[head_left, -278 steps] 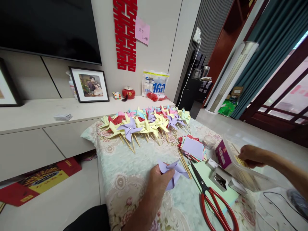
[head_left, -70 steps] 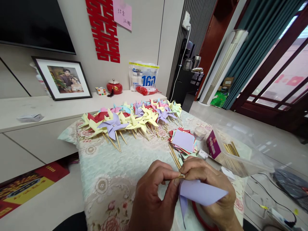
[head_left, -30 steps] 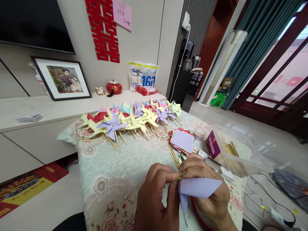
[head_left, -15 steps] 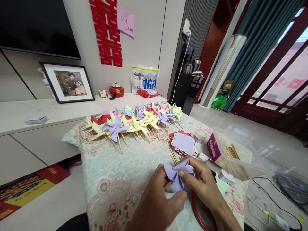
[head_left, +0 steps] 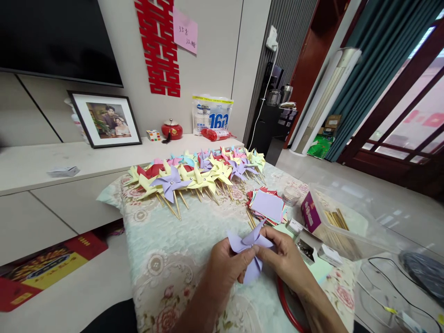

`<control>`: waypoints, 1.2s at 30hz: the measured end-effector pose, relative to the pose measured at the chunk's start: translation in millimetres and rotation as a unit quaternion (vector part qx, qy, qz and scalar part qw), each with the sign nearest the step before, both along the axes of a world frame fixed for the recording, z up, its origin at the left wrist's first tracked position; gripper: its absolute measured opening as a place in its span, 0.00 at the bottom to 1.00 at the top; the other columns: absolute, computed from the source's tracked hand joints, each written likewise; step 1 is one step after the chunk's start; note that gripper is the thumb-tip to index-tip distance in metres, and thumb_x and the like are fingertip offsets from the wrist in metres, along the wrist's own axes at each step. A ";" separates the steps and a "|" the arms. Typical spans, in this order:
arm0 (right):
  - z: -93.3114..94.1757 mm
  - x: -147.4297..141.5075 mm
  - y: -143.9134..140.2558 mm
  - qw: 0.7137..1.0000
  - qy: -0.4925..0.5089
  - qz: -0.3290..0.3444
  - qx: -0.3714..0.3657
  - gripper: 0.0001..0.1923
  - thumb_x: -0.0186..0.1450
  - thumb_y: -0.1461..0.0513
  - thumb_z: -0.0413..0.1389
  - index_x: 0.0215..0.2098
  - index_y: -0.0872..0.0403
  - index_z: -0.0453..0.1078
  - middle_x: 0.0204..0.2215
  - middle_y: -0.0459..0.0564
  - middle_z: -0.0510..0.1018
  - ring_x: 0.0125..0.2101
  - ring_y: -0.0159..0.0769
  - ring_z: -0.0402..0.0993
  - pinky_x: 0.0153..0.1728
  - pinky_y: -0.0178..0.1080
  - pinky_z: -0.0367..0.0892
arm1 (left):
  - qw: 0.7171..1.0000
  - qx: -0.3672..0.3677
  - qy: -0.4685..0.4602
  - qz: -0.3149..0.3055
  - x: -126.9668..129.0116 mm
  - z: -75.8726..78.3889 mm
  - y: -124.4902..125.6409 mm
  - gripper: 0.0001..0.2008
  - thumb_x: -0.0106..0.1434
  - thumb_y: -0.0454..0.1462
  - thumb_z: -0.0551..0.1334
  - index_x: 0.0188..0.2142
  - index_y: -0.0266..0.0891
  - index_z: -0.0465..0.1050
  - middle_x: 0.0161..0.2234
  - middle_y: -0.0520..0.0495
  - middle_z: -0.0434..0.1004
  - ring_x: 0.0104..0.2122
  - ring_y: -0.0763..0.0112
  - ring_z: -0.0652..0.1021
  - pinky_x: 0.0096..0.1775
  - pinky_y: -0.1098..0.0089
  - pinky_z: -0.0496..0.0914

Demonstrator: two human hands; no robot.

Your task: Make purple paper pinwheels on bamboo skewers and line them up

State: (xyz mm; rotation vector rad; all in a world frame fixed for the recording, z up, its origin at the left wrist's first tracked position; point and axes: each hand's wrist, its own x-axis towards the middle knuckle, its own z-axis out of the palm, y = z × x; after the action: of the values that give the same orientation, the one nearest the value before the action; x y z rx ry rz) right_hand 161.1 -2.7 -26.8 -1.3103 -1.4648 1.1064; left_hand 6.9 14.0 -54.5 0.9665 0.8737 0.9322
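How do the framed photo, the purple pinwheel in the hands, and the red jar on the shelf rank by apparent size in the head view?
1. framed photo, largest.
2. purple pinwheel, smaller, though its nearness to the camera enlarges it.
3. red jar, smallest.

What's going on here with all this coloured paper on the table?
A person is holding a lilac folded-paper pinwheel over the floral-clothed table, with the left hand and the right hand both pinching it near its centre. A row of finished paper pinwheels on wooden sticks lies at the far end. A stack of coloured paper squares and a clear plastic box of wooden sticks sit to the right.
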 end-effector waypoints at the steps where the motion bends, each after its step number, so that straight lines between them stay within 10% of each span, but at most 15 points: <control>1: -0.2 0.2 0.2 1.000 -0.001 -0.002 -0.004 0.07 0.61 0.60 0.59 0.33 0.56 0.73 0.27 0.45 0.75 0.28 0.34 0.71 0.30 0.35 0.67 | 1.000 -0.003 -0.003 0.002 0.4 -0.3 -0.5 0.19 0.52 0.49 0.71 0.23 0.37 0.68 0.12 0.57 0.62 0.15 0.78 0.61 0.20 0.74 0.54; 12: -2.5 -0.6 1.3 1.000 -0.024 -0.005 -0.008 0.06 0.61 0.61 0.58 0.31 0.57 0.74 0.25 0.45 0.76 0.28 0.35 0.71 0.29 0.35 0.66 | 0.999 -0.029 -0.032 0.007 2.4 -10.8 0.4 0.20 0.50 0.48 0.72 0.22 0.37 0.68 0.13 0.57 0.63 0.16 0.78 0.62 0.21 0.74 0.53; 21: -14.4 15.7 3.1 0.990 -0.033 -0.046 0.126 0.18 0.65 0.58 0.59 0.53 0.49 0.72 0.52 0.55 0.78 0.54 0.47 0.73 0.55 0.50 0.66 | 0.991 -0.086 -0.078 0.073 -4.5 -12.1 6.9 0.20 0.48 0.46 0.73 0.33 0.36 0.69 0.17 0.58 0.66 0.17 0.78 0.62 0.21 0.74 0.55; 29: -14.6 3.8 6.3 0.934 -0.184 -0.049 0.303 0.13 0.66 0.66 0.56 0.47 0.49 0.76 0.43 0.52 0.82 0.46 0.42 0.78 0.46 0.45 0.73 | 0.990 -0.090 -0.083 0.067 -4.2 -5.3 4.0 0.19 0.45 0.45 0.72 0.29 0.36 0.69 0.17 0.57 0.64 0.17 0.78 0.61 0.22 0.73 0.53; 36: -17.2 2.7 7.3 0.927 -0.200 -0.024 0.317 0.12 0.68 0.66 0.55 0.45 0.48 0.77 0.39 0.50 0.82 0.42 0.40 0.78 0.43 0.44 0.72 | 0.989 -0.093 -0.089 0.068 -3.1 -3.7 3.3 0.17 0.46 0.44 0.71 0.27 0.37 0.68 0.17 0.58 0.63 0.18 0.79 0.60 0.22 0.73 0.52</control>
State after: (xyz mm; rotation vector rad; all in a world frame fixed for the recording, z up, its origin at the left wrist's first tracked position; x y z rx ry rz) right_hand 163.7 4.7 -44.0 -1.1178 -1.8669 0.2688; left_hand 3.8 17.2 -58.2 0.6589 0.8667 1.0169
